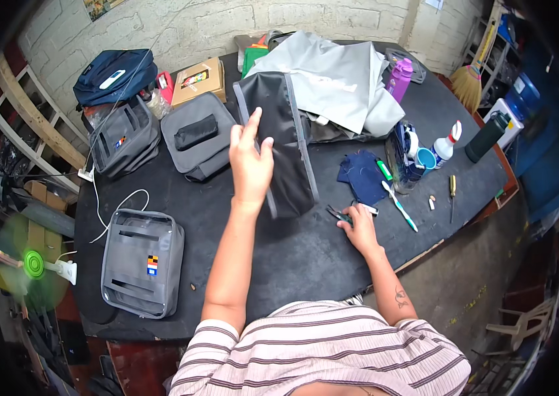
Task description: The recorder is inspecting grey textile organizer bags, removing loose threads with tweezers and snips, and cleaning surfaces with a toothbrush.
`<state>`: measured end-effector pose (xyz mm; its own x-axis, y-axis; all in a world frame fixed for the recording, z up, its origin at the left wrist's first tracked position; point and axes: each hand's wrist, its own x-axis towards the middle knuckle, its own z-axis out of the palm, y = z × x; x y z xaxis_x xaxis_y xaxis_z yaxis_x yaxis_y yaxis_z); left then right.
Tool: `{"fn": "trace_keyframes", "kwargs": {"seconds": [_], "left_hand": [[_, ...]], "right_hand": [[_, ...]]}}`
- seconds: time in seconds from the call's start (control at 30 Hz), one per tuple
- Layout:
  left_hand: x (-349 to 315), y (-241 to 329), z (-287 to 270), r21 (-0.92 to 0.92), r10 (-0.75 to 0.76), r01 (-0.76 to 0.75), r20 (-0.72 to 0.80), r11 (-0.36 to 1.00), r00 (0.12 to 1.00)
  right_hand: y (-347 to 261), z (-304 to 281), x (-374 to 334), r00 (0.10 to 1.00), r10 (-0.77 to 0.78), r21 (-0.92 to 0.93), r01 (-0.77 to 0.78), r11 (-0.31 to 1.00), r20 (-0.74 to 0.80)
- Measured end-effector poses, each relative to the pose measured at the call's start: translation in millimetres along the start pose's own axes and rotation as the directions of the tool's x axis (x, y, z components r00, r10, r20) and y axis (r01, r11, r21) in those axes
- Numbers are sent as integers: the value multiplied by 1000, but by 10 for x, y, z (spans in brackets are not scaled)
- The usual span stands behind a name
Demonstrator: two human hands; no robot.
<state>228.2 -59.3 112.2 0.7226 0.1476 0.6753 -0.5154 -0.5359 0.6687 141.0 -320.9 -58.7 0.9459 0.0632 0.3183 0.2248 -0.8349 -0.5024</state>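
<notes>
In front of a black panel with grey bound edges point(286, 142), my left hand point(252, 165) is raised with its fingers stretched and apart. It overlaps the panel's left side; whether it touches it I cannot tell. My right hand point(360, 228) is low over the table, thumb and fingers closed around small dark snips point(337, 214), whose tips point left. A small white object point(373, 210) lies partly hidden by that hand. Just beyond are a folded navy cloth point(362, 177) and a green lighter point(384, 169). A toothbrush point(399, 206) lies to the right.
Grey bags point(142, 264) lie on the left of the black table point(279, 264), near a white cable. Grey sheeting point(326, 76) is heaped at the back. On the right stand a purple bottle point(399, 79), spray bottle point(446, 145) and dark bottle point(487, 136), beside a screwdriver point(452, 191).
</notes>
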Motion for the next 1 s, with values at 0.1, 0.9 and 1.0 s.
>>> {"fn": "trace_keyframes", "kwargs": {"seconds": [0.1,0.9,1.0], "left_hand": [[183,-13,-159,93,-136,120,196,988,971],[417,-259,250,124,-120,77,393,989,911],[410,-271,278,135,-89,37,403,990,911]], "right_hand": [[165,56,88,996,16,-38,-19,999,-85],[-1482,-864,1681,814,-548,-385,450,806,-195],[-1554,-870,1701,805,-573,-450,460,765,-151]]}}
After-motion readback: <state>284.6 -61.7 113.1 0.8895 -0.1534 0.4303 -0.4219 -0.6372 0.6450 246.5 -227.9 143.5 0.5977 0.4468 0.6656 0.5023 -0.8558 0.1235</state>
